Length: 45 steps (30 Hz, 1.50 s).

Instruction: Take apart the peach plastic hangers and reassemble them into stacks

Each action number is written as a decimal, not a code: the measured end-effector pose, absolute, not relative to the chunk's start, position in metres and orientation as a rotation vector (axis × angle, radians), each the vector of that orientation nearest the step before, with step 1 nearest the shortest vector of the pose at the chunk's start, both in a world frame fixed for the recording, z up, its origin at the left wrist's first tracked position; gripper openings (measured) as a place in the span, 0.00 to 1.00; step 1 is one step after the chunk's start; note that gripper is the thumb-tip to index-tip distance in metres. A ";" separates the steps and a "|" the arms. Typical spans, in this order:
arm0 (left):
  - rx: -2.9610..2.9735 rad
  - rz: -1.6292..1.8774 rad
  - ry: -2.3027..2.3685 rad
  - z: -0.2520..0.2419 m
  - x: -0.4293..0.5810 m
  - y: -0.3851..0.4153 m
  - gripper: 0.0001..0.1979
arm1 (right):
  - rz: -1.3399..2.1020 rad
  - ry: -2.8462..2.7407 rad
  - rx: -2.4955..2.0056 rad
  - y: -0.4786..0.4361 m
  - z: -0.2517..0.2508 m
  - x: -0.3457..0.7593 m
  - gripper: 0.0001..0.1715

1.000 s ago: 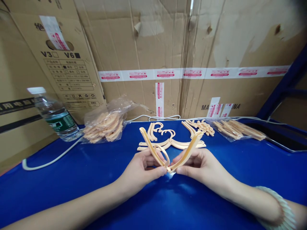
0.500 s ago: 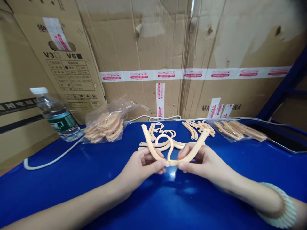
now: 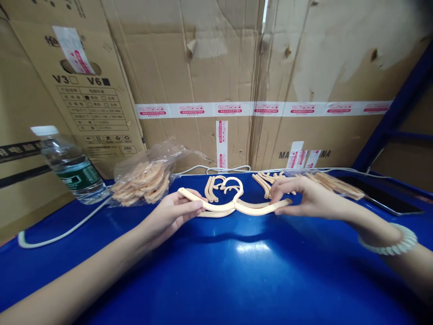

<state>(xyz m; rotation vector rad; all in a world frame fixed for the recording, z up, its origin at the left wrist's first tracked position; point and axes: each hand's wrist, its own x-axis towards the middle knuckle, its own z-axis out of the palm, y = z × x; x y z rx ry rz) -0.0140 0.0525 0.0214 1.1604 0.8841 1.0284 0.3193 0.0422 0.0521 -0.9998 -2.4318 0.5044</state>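
Observation:
A peach plastic hanger (image 3: 233, 205) with a curled hook is spread out flat, just above the blue table (image 3: 237, 271). My left hand (image 3: 169, 215) pinches its left arm. My right hand (image 3: 297, 198) pinches the tip of its right arm, fingers closed on it. Right behind the held hanger lies a small pile of other hangers (image 3: 216, 187). A beaded bracelet (image 3: 389, 241) is on my right wrist.
A clear bag of peach parts (image 3: 142, 178) lies at the left, a water bottle (image 3: 69, 167) beyond it. Loose peach arms (image 3: 267, 180) and a second bag of them (image 3: 338, 185) lie at the right. A white cable (image 3: 64, 230) runs along the table. Cardboard boxes (image 3: 219, 81) stand behind.
The hanger's two arms have swung from a folded V to a flat spread shape. Both hands moved apart and away from me, toward the pile of hangers.

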 end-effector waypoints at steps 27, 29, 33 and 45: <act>2.871 0.556 0.786 0.018 -0.031 0.064 0.07 | 0.464 -2.564 -1.347 0.049 0.036 0.320 0.09; 2.885 0.608 0.801 0.017 -0.030 0.064 0.07 | 0.447 -2.532 -1.383 0.049 0.036 0.320 0.09; 2.890 0.678 0.836 0.012 -0.029 0.064 0.05 | 0.365 -2.519 -1.427 0.049 0.034 0.319 0.13; 2.780 0.701 0.882 0.008 -0.028 0.067 0.06 | 0.297 -2.556 -1.480 0.051 0.034 0.323 0.20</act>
